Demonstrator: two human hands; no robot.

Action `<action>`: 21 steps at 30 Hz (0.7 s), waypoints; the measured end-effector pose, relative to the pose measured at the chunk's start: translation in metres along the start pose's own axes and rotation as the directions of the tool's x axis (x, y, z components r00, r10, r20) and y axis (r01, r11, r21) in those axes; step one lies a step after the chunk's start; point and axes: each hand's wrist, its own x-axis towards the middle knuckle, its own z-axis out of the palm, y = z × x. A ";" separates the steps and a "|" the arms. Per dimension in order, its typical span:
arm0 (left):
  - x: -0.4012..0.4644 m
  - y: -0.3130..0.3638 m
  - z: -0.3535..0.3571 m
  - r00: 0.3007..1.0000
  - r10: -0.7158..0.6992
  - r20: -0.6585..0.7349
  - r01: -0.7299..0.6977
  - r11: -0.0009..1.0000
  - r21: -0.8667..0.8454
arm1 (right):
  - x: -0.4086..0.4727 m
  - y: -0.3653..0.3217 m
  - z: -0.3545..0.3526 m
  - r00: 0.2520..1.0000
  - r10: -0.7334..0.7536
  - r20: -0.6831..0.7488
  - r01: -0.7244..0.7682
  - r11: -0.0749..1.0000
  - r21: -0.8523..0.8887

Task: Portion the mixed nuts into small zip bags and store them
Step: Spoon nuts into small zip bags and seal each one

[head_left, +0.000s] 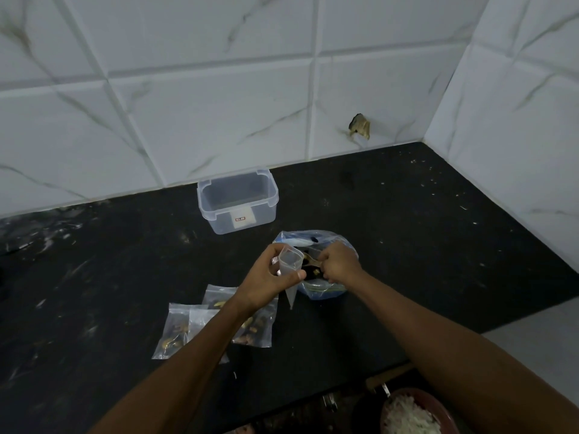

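Above the black counter [407, 245], near its middle, we hold a small clear zip bag [289, 270] in our left hand [269, 280], thumb and fingers curled round its upper part; its open mouth faces up and toward the wall, and its long axis runs down toward us, tapering to a point that hangs just over the counter. Just beside it, our right hand [340, 264] grips the handle of a spoon [310, 261], whose bowl points left toward the mouth of the small bag. Under and behind the right hand sits the large blue-tinted plastic bag of mixed nuts [316, 239], its opening bunched around the spoon. Nearer to us, partly under the left forearm, three filled zip bags [188, 327] lie flat and overlapping on the counter. Farther back, close to the tiled wall [219, 89], a clear plastic container [238, 200] stands upright without a lid. At the bottom right edge we see a bowl of something white and shredded [413, 415].
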 end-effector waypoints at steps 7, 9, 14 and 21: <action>-0.003 -0.002 -0.001 1.000 -0.002 -0.023 0.002 1.000 -0.003 | 0.004 -0.005 -0.007 0.977 0.128 0.173 -0.142 0.987 0.072; -0.003 -0.002 -0.002 1.000 -0.008 -0.022 0.008 1.000 0.007 | -0.001 -0.006 -0.012 0.946 0.196 0.258 -0.261 0.933 0.246; -0.003 -0.002 -0.003 1.000 -0.016 -0.015 0.016 1.000 -0.005 | -0.011 -0.006 -0.013 0.922 0.230 0.312 -0.358 0.817 0.452; -0.008 -0.010 -0.006 0.995 0.008 -0.098 -0.002 0.998 0.068 | -0.017 0.003 -0.030 0.949 0.223 0.221 -0.310 0.776 0.549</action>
